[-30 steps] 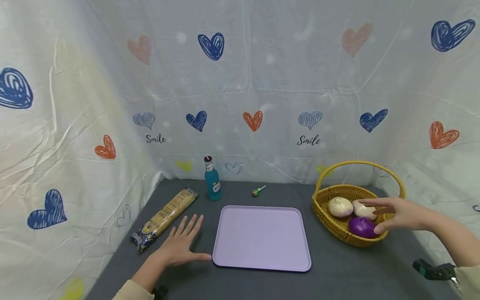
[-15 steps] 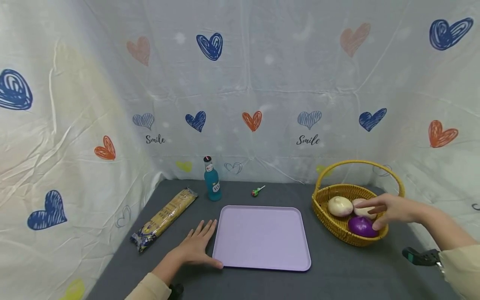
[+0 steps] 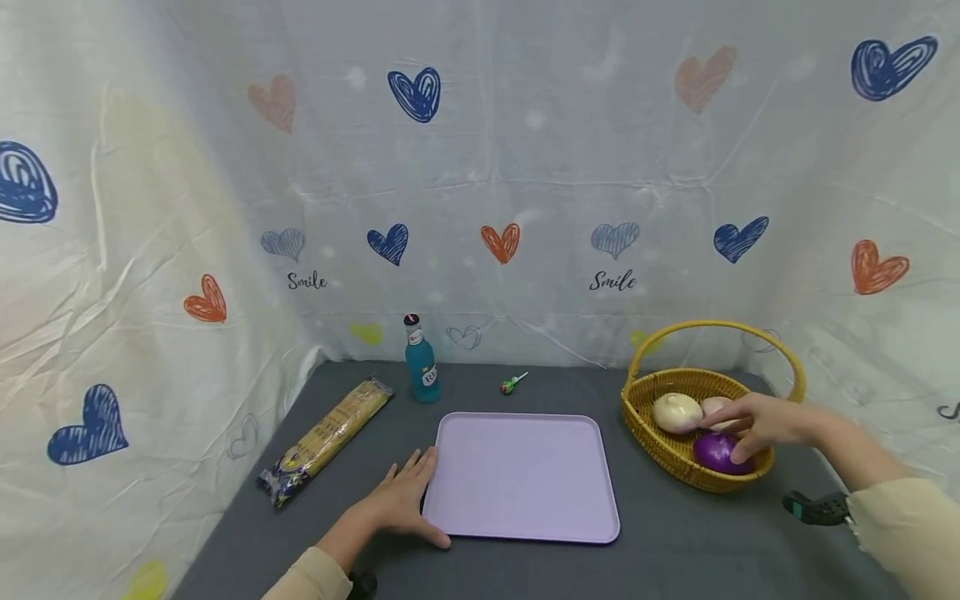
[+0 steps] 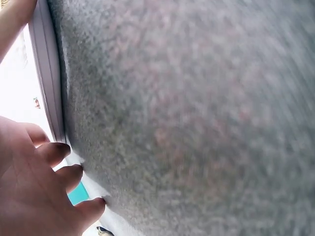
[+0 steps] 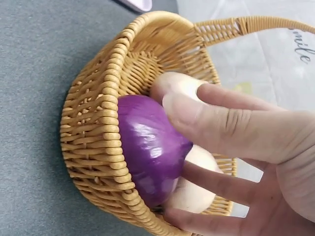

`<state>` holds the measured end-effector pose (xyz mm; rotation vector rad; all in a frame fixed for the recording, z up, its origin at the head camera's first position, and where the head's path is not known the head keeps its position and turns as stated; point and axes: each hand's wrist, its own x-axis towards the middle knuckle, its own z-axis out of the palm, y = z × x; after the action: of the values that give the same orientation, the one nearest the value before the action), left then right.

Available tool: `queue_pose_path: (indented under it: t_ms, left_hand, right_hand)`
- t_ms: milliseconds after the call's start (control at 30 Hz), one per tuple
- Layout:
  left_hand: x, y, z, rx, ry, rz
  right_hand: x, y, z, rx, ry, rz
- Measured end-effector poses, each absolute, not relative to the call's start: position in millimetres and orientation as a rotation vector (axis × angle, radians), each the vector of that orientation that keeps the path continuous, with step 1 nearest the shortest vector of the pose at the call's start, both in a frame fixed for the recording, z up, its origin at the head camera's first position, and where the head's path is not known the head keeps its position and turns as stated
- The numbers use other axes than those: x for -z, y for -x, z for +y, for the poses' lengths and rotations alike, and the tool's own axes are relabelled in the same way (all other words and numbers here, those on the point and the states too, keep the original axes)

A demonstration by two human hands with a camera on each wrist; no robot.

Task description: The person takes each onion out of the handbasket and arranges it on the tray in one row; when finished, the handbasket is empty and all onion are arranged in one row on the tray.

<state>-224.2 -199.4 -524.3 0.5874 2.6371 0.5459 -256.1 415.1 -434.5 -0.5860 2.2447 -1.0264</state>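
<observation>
My left hand (image 3: 401,504) is spread at the near left corner of a lilac rectangular tray (image 3: 525,479). Its thumb and fingertips lie right along the tray's edge, which shows as a pale rim in the left wrist view. On the right, my right hand (image 3: 772,419) reaches into a yellow wicker basket (image 3: 656,446) with an arched handle. A shiny purple onion (image 5: 147,147) sits at the basket's near side. The right thumb overlaps the onion's top in the right wrist view, while the other fingers extend alongside it, over a white bulb (image 5: 189,194). Another white bulb (image 3: 677,412) lies to the left.
A golden pasta packet (image 3: 330,437) lies slantwise on the grey table (image 3: 517,575) at the left. Behind the tray stand a blue bottle (image 3: 422,362) and a small lollipop (image 3: 512,384). A heart-printed white curtain (image 3: 555,183) encloses the back and sides.
My left hand has moved right to the tray's edge. The right hand has moved left and lower over the purple onion. Tray and basket stay in place.
</observation>
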Motion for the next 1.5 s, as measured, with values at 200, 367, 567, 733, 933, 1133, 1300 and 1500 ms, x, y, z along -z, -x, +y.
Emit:
queue_pose_path:
  t_ms: [200,367,567,733,933,1133,1300,1500]
  left_hand:
    - [524.6,224.0,-198.0,-0.547,-0.587,2.651]
    - [526.1,224.1,-196.3,-0.562,-0.573,2.648]
    - [526.4,223.5,-194.4,-0.566,-0.565,2.643]
    - [525.0,223.6,-194.2,-0.564,-0.558,2.643]
    - [526.6,223.4,-196.4,-0.542,-0.556,2.646]
    - [528.5,223.2,-197.7,-0.547,-0.552,2.649]
    - [527.1,223.6,-197.4,-0.539,-0.555,2.645]
    - [529.7,224.5,-198.6,-0.538,-0.552,2.641]
  right_hand:
    - [438.0,256.6,412.7,0.988,0.664,2.297]
    - [441.7,254.2,412.0,0.906,0.595,2.371]
    - [445.5,250.4,407.6,0.803,0.545,2.445]
    - [445.5,250.4,404.9,0.788,0.543,2.459]
    - [443.1,252.4,407.7,0.841,0.556,2.442]
    - [438.5,251.6,411.2,0.893,0.640,2.442]
    - [435.6,250.1,414.8,0.925,0.682,2.443]
    - [431.5,251.3,415.9,0.910,0.651,2.469]
